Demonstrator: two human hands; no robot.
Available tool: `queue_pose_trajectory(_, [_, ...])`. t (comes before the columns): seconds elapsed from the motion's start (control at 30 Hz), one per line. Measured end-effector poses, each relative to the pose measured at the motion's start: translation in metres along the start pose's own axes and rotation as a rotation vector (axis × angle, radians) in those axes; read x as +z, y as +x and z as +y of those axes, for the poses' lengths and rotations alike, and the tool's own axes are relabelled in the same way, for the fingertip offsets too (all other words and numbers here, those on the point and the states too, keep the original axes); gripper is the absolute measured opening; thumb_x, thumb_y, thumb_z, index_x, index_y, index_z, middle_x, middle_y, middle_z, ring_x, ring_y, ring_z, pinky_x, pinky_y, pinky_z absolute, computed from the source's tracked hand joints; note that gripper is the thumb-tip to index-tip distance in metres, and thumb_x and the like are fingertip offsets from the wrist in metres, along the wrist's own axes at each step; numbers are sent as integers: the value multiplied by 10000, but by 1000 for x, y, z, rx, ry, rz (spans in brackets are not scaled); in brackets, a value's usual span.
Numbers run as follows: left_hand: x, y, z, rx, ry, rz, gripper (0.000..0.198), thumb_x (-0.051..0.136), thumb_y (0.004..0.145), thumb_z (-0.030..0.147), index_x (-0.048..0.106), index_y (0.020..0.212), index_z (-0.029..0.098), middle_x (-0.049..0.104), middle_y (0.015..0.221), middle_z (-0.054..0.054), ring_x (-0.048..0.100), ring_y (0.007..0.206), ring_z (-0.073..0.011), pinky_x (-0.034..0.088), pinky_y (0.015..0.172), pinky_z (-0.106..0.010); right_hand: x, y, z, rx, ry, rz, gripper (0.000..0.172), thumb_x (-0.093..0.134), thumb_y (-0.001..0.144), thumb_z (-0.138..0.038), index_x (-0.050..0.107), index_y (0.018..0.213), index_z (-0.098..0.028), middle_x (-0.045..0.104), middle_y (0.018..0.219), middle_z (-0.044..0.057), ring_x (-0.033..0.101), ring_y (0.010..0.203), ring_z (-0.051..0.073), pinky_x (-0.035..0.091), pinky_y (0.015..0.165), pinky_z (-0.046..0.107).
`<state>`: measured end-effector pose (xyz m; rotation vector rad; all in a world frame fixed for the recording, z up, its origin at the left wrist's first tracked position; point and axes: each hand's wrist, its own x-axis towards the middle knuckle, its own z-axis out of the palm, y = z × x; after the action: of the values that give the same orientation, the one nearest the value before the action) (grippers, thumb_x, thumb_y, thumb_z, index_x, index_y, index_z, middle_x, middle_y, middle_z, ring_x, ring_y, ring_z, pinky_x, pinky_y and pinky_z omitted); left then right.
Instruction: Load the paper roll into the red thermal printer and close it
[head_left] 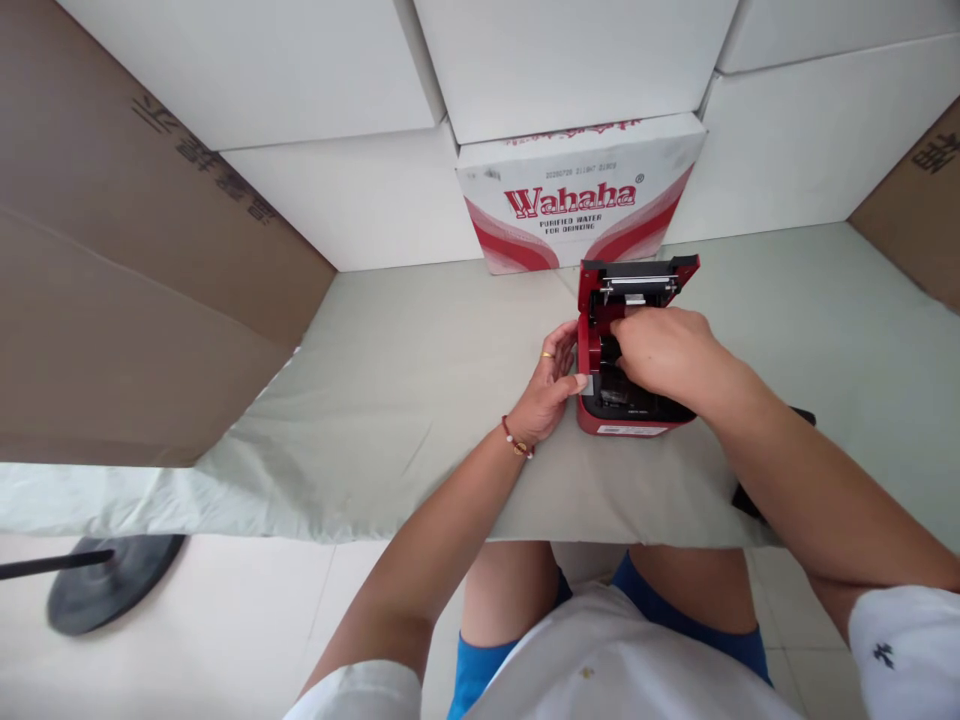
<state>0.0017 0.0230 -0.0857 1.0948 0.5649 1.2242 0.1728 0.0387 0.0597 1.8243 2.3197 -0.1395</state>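
A small red and black printer [637, 424], its lid [639, 284] raised at the back, stands on the cloth-covered table. A roller and a metal bar show under the lid. Against the printer's left side rests my left hand [553, 388], thumb on the front left edge and fingers along the wall, steadying it. My right hand [671, 355] reaches into the open compartment from the right with curled fingers. Its fingertips are mostly hidden inside, so what they pinch, if anything, cannot be seen.
Behind the printer stands a Wahaha water carton [577, 205], with white boxes [337, 200] stacked around it. Brown cardboard [135, 270] rises at the left. A black object [748, 503] lies partly under my right forearm. The table's front edge runs close to my legs.
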Motion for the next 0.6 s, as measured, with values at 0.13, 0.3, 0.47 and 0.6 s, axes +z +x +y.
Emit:
queue_pose_trajectory(0.13, [0,0,0,-4,3,3,892,962,762,580,544,1517,354,498,1760,-80,373,1711,-339,230,1439,-568,5,1,7,0,-13,-6,251,659,993,-278,860,1122,-201,839,1195,205,791,1025,361,577,782,424])
queue_pose_trajectory(0.3, [-1,1,0,-6,1,-4,889,962,756,582,545,1510,363,500,1757,-73,367,1715,-335,242,1430,-554,7,6,10,-15,-29,-36,242,678,949,-254,867,1091,-201,846,1123,198,790,977,349,563,727,402])
queue_pose_trajectory(0.47, [-1,2,1,-10,2,-4,891,961,752,581,546,1508,359,506,1752,-76,387,1703,-340,259,1421,-560,6,7,13,-5,-37,-30,322,697,893,-216,847,1178,-227,852,1143,169,788,983,341,548,713,385])
queue_pose_trajectory(0.6, [0,3,1,-10,-15,4,883,967,739,554,555,1494,356,517,1744,-71,397,1696,-339,278,1416,-560,6,-1,19,16,69,18,411,637,967,-247,780,1353,-262,846,1238,135,783,1050,342,526,734,391])
